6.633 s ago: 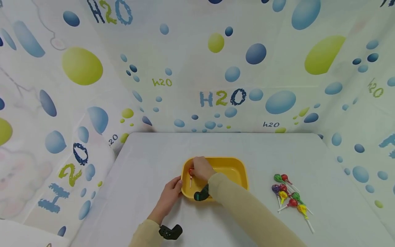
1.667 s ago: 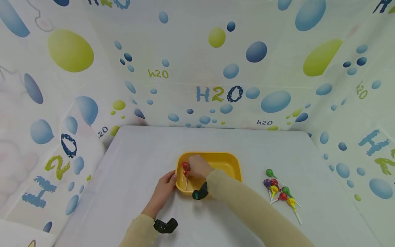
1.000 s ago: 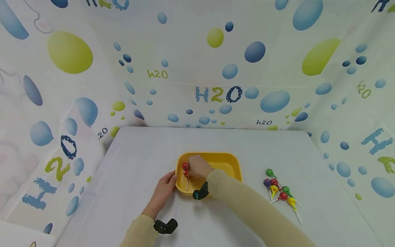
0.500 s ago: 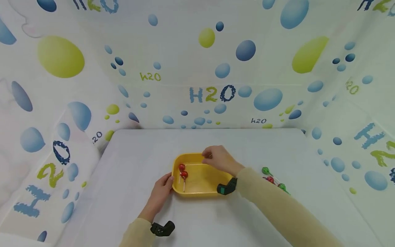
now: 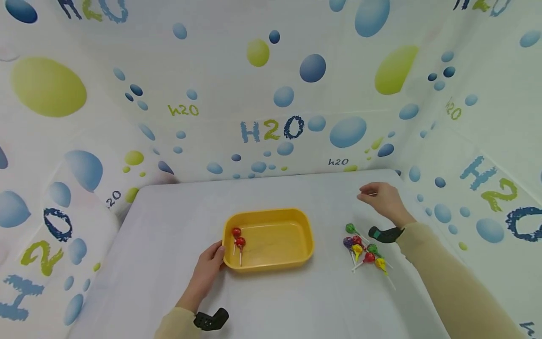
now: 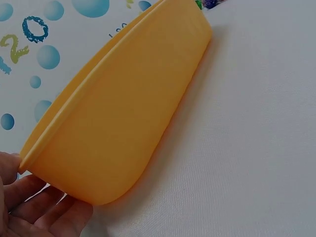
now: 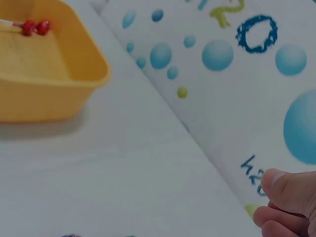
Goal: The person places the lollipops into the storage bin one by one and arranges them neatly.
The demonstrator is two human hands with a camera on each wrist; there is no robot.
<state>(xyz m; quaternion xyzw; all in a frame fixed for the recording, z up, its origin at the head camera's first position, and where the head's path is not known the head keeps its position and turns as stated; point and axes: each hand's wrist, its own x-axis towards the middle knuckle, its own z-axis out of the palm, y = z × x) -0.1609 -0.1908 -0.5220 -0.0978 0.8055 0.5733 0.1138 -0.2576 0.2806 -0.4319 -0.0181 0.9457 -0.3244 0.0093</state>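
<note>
My left hand (image 5: 207, 266) grips the left end of a yellow plastic tray (image 5: 271, 268); in the left wrist view its thumb lies at the rim and the fingers touch the outer wall. Two red lollipops lie inside by the tray's left wall, an upper one (image 5: 236, 232) and a lower one (image 5: 241, 242), sticks towards me. Raised above the table at the right, my right hand (image 5: 385, 200) has loosely bent fingers and no object visible in it. Nearest to it is a loose pile of lollipops, among them a green one (image 5: 350, 228), a purple one (image 5: 348, 242) and a yellow one (image 5: 380, 263).
A white cloth covers the table (image 5: 271, 306). A curtain (image 5: 220, 61) printed with blue and green bubbles hangs behind and on both sides. Dark wrist cameras sit on the left wrist (image 5: 211, 320) and right wrist (image 5: 385, 234).
My right hand has let go of the second red lollipop in the tray, then lifted out and swung right, past the pile. The left hand stays at the tray while the head view turns right.
</note>
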